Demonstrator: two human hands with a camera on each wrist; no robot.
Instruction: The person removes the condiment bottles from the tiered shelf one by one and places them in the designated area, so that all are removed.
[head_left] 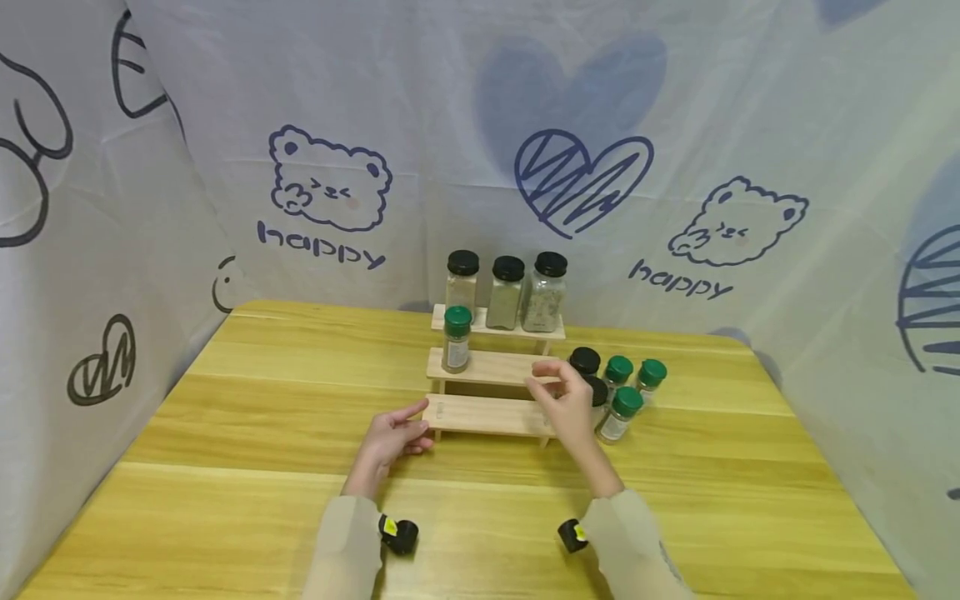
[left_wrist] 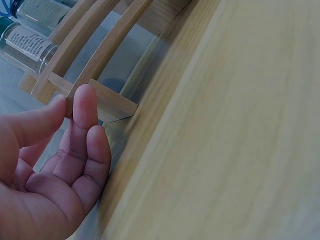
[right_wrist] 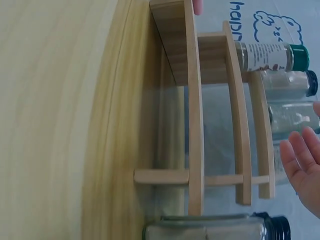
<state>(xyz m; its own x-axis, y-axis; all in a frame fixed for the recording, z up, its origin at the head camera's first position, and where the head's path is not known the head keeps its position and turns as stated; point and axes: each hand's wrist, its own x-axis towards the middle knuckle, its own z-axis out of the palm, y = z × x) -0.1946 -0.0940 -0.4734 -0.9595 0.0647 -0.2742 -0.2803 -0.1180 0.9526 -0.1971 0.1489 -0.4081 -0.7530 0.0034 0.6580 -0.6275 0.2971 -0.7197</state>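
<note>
A three-step wooden spice rack (head_left: pixel 480 414) stands in the middle of the table. My left hand (head_left: pixel 390 437) pinches the left end of its lowest shelf between thumb and fingers, clearly seen in the left wrist view (left_wrist: pixel 65 170). Over the right end of the rack hovers my right hand (head_left: pixel 567 408), fingers loosely bent and nothing in them. One green-lidded spice jar (head_left: pixel 456 343) stands at the left of the middle shelf. Three black-lidded jars, among them a clear one with speckled contents (head_left: pixel 544 298), stand along the top shelf.
Right of the rack, a group of jars stands on the wooden table (head_left: pixel 247 417): two with black lids (head_left: pixel 584 360) and three with green lids, one nearest the front (head_left: pixel 619 417). A white printed cloth (head_left: pixel 450 100) hangs behind the table and at its sides.
</note>
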